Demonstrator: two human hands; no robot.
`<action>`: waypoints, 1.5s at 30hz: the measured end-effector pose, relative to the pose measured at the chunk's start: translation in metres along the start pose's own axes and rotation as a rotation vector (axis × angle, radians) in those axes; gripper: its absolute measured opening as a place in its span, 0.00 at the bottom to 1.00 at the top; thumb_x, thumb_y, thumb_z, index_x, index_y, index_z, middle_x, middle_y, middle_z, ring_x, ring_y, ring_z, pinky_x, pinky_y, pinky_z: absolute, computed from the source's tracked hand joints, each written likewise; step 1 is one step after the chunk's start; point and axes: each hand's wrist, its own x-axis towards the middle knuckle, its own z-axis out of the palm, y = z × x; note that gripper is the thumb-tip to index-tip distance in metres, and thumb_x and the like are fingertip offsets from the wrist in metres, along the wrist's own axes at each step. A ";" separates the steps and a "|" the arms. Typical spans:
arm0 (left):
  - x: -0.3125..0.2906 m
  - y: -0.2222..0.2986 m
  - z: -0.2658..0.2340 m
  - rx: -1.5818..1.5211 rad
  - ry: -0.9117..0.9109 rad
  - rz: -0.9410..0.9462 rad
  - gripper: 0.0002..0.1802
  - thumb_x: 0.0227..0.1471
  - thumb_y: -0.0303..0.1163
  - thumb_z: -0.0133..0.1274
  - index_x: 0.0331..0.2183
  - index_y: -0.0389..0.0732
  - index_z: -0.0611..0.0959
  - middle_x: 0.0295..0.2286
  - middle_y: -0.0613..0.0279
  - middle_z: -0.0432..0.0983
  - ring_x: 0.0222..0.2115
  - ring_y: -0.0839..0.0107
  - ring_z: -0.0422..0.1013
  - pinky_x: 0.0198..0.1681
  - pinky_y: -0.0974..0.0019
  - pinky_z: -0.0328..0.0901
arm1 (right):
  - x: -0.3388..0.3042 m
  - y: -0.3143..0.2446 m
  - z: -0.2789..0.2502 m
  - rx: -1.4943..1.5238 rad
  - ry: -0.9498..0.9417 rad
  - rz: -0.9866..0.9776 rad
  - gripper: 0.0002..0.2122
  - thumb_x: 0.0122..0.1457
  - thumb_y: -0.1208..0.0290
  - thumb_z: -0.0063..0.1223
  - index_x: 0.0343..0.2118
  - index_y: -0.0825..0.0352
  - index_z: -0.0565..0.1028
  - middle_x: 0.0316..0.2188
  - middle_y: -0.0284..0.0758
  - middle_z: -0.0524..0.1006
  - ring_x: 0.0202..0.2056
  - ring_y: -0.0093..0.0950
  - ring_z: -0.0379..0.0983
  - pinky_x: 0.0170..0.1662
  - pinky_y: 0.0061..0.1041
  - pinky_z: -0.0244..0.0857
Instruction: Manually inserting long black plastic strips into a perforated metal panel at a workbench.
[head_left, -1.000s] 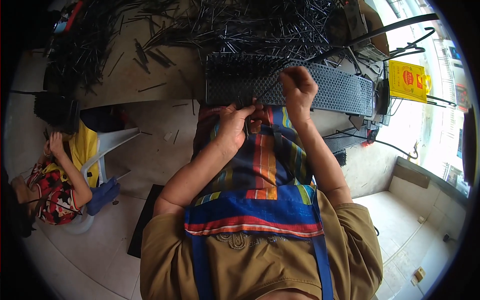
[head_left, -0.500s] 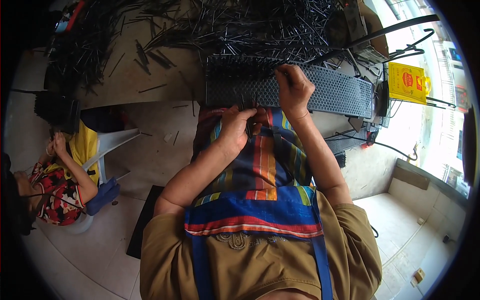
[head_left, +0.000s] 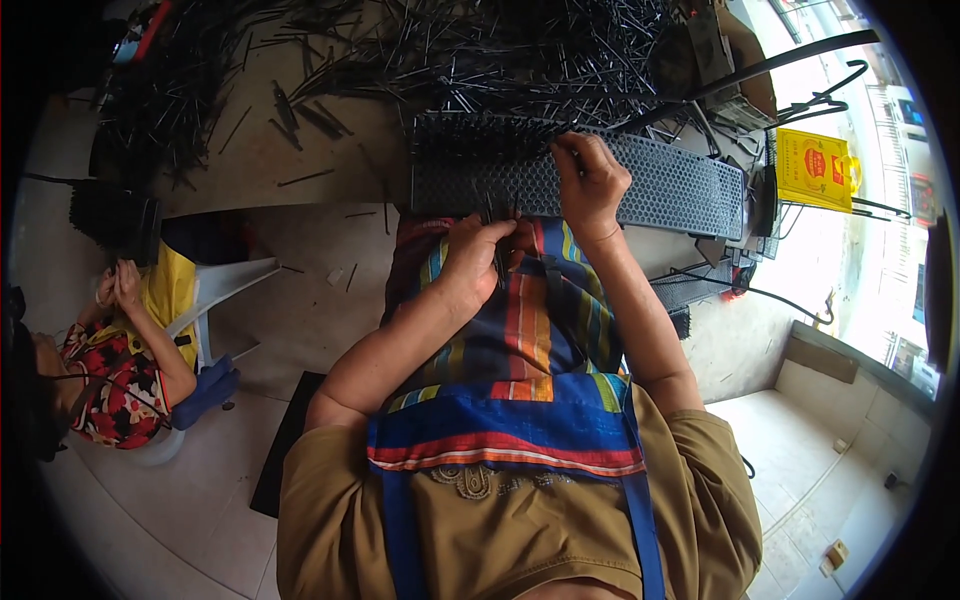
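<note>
A long dark panel [head_left: 660, 180] full of small round holes lies across the table's near edge and my lap. Short black pins stand packed in rows along its upper left part. My left hand [head_left: 472, 255] is closed around a bunch of thin black sticks [head_left: 502, 262] just below the panel's near edge, their tips poking up past the thumb. My right hand [head_left: 592, 180] is over the middle of the panel, beside the last filled rows, thumb and fingertips pinched together. Whatever is between those fingertips is too small to make out.
Heaps of loose black sticks [head_left: 480, 55] cover the far part of the table [head_left: 250, 140]. Black bent rods [head_left: 790, 60] and a yellow bag [head_left: 815, 168] are at the right. On the left a seated person [head_left: 120, 370] works at a dark bristled block [head_left: 115, 220].
My right hand has shifted very slightly over the panel, still pinched. The left hand stays nearly in place with its sticks. The person at the left has moved their hands a little.
</note>
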 end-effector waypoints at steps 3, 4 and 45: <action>0.001 -0.002 -0.002 -0.006 -0.025 -0.003 0.06 0.54 0.22 0.52 0.37 0.39 0.78 0.31 0.56 0.79 0.28 0.68 0.76 0.24 0.65 0.70 | 0.003 -0.003 -0.003 -0.059 -0.027 -0.111 0.05 0.50 0.83 0.60 0.30 0.69 0.78 0.23 0.34 0.77 0.23 0.20 0.73 0.27 0.18 0.65; 0.002 -0.005 -0.004 -0.007 -0.031 -0.004 0.06 0.54 0.22 0.52 0.37 0.39 0.78 0.31 0.56 0.79 0.27 0.68 0.76 0.24 0.65 0.70 | 0.002 -0.004 -0.004 -0.048 -0.023 -0.076 0.05 0.50 0.82 0.60 0.30 0.67 0.78 0.24 0.35 0.77 0.23 0.27 0.74 0.26 0.22 0.67; -0.013 -0.014 -0.008 -0.021 -0.070 0.024 0.08 0.54 0.24 0.50 0.37 0.38 0.81 0.30 0.57 0.80 0.28 0.68 0.75 0.28 0.63 0.72 | -0.024 0.002 0.004 -0.077 -0.011 0.073 0.02 0.51 0.78 0.60 0.27 0.65 0.78 0.25 0.37 0.77 0.25 0.37 0.76 0.28 0.30 0.68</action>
